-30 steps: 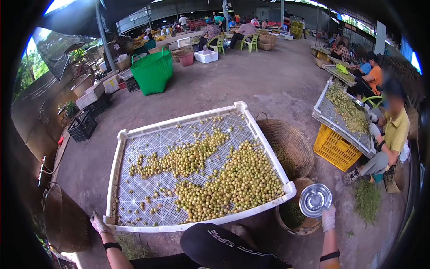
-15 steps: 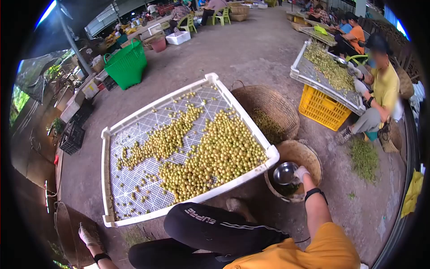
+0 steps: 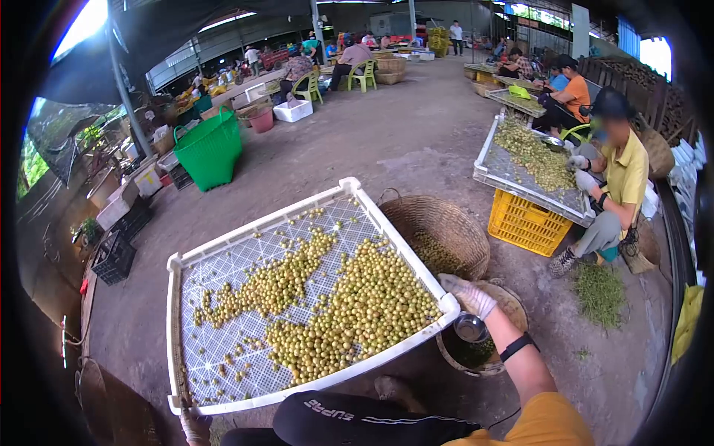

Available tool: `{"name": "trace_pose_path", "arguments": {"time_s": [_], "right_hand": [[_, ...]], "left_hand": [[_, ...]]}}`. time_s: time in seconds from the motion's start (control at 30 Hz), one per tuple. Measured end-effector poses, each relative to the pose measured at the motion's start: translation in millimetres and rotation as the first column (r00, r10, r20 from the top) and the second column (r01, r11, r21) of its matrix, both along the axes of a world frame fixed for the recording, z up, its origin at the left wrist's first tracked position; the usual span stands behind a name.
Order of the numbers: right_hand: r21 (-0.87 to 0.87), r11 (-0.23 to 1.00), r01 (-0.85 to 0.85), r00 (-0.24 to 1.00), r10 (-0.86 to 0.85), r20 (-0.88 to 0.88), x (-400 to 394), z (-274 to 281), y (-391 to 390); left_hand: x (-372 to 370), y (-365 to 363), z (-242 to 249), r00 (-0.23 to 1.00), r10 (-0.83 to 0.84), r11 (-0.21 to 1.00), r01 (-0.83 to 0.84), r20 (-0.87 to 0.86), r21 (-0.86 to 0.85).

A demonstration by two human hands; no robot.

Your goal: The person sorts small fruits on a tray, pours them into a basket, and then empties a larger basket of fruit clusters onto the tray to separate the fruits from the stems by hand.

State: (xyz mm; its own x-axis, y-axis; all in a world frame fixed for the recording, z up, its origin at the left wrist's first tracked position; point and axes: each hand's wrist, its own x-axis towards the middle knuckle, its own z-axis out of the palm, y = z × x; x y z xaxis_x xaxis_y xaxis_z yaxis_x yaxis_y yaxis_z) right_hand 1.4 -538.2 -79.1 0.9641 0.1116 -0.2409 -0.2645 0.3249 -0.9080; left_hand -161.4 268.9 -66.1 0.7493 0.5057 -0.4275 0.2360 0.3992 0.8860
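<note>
A white-framed mesh tray (image 3: 271, 256) in front of me carries many small round yellow-green fruits (image 3: 357, 308), heaped mostly on its right half. At the tray's near left corner, my gloved left hand (image 3: 195, 425) closes on the frame, its fingers partly hidden. My gloved right hand (image 3: 470, 294) is open, fingers stretched toward the tray's right rim, just beyond the near right corner. Below it, a metal bowl (image 3: 470, 327) sits inside a round tub (image 3: 513, 305) with green bits at the bottom.
A wicker basket (image 3: 468, 230) stands behind the tray's right side. Farther right, a person in yellow (image 3: 628, 175) works at another fruit tray (image 3: 506, 178) on a yellow crate (image 3: 528, 223). Stems lie on the floor (image 3: 599, 293). A green basket (image 3: 212, 152) stands back left.
My right hand has let go of the metal bowl, leaving it in the tub, and moved up beside the tray. My left hand has come from the far left to the tray corner. The view has tilted up.
</note>
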Motion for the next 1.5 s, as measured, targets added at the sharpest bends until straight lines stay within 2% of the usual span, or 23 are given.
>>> {"name": "trace_pose_path", "arguments": {"time_s": [0.07,0.1,0.13,0.33,0.37,0.4,0.47,0.57,0.6,0.77,0.87,0.93,1.03,1.07,1.13,1.17,1.2,1.27,1.33,1.4,1.43,1.47,1.5], "right_hand": [[0.034,0.984,-0.175,0.983,0.173,0.069,-3.1,57.3,31.3],[-0.068,0.977,-0.202,0.970,0.209,0.121,5.5,50.2,30.7],[-0.171,0.960,-0.223,0.953,0.252,0.171,16.0,44.5,31.3],[-0.155,0.957,-0.247,0.964,0.258,0.060,59.7,30.2,35.1],[-0.226,0.948,-0.223,0.964,0.249,0.095,69.9,17.1,31.8],[-0.292,0.936,-0.195,0.961,0.242,0.133,73.5,8.3,30.2],[-0.390,0.918,-0.067,0.979,0.136,0.153,67.6,4.8,30.4],[-0.167,0.985,-0.049,0.982,0.078,0.170,35.3,32.7,38.8],[-0.301,0.952,-0.052,0.978,0.110,0.179,21.0,49.5,37.2],[-0.219,0.972,0.089,0.961,-0.026,0.274,-46.6,95.2,22.5],[-0.217,0.975,0.049,0.979,-0.004,0.202,-27.0,110.2,13.8],[-0.004,0.995,0.101,0.980,-0.099,0.170,-51.8,178.3,51.4],[-0.167,0.978,0.123,0.974,-0.087,0.211,-72.5,169.8,19.1],[0.084,0.985,0.150,0.956,-0.166,0.242,-87.8,184.7,35.7],[0.033,0.995,0.098,0.978,-0.102,0.181,-82.8,162.1,19.6],[0.145,0.983,0.109,0.985,-0.127,0.117,-74.8,153.4,27.7],[-0.035,0.978,0.207,0.965,-0.199,0.169,-84.2,174.8,34.4],[0.021,0.988,0.155,0.967,-0.156,0.201,-96.3,169.2,28.4],[0.108,0.963,0.247,0.929,-0.267,0.255,-113.9,173.4,30.3],[-0.234,0.948,0.214,0.974,-0.226,-0.025,-111.3,171.8,10.2],[-0.034,0.973,0.227,0.956,-0.216,0.200,-100.0,169.3,28.0],[-0.072,0.952,0.296,0.932,-0.272,0.240,-106.6,200.2,56.0],[-0.153,0.962,0.225,0.962,-0.195,0.193,-106.8,172.8,21.3]], "left_hand": [[5.3,-29.9,18.5,0.971,0.020,0.989,0.016,0.239,-0.145],[8.0,-88.9,68.3,0.964,-0.018,0.967,-0.051,0.267,0.248],[12.3,-137.1,109.3,0.958,-0.059,0.790,-0.128,0.282,0.599],[12.3,-148.1,122.0,0.948,-0.132,0.662,-0.132,0.289,0.737],[15.8,-102.5,88.9,0.932,-0.206,0.475,-0.172,0.299,0.863],[26.8,-67.3,63.5,0.931,-0.202,0.468,-0.180,0.304,0.865],[28.0,-19.5,28.1,0.829,0.031,0.914,-0.250,0.559,0.320],[33.5,-18.4,79.2,0.838,0.085,0.902,-0.294,0.538,0.317],[37.1,-16.7,89.2,0.836,0.078,0.891,-0.303,0.542,0.338],[13.5,-62.0,200.1,0.791,-0.036,0.875,-0.270,0.610,0.401],[65.1,-17.7,231.9,0.761,-0.018,0.879,-0.296,0.649,0.373],[80.9,-19.0,252.5,0.798,0.006,0.894,-0.274,0.602,0.354],[51.6,-57.7,283.3,0.767,-0.125,0.900,-0.180,0.630,0.397],[63.4,-57.7,287.2,0.760,-0.132,0.900,-0.177,0.637,0.398],[71.0,-44.8,275.0,0.731,-0.073,0.887,-0.263,0.678,0.379],[87.0,-27.4,267.9,0.757,-0.007,0.889,-0.294,0.653,0.350],[96.7,-16.7,261.5,0.748,-0.062,0.885,-0.265,0.660,0.383],[88.9,-27.0,270.7,0.764,-0.090,0.915,-0.190,0.639,0.356],[71.1,-139.0,298.8,0.665,-0.169,0.914,-0.171,0.728,0.368],[87.1,-65.5,275.0,0.803,-0.094,0.906,-0.177,0.589,0.385],[105.7,-63.2,272.2,0.772,-0.079,0.921,-0.185,0.631,0.342],[118.2,-60.1,271.8,0.752,-0.093,0.923,-0.181,0.652,0.341],[116.6,-64.9,274.9,0.749,-0.119,0.903,-0.191,0.652,0.385]]}}
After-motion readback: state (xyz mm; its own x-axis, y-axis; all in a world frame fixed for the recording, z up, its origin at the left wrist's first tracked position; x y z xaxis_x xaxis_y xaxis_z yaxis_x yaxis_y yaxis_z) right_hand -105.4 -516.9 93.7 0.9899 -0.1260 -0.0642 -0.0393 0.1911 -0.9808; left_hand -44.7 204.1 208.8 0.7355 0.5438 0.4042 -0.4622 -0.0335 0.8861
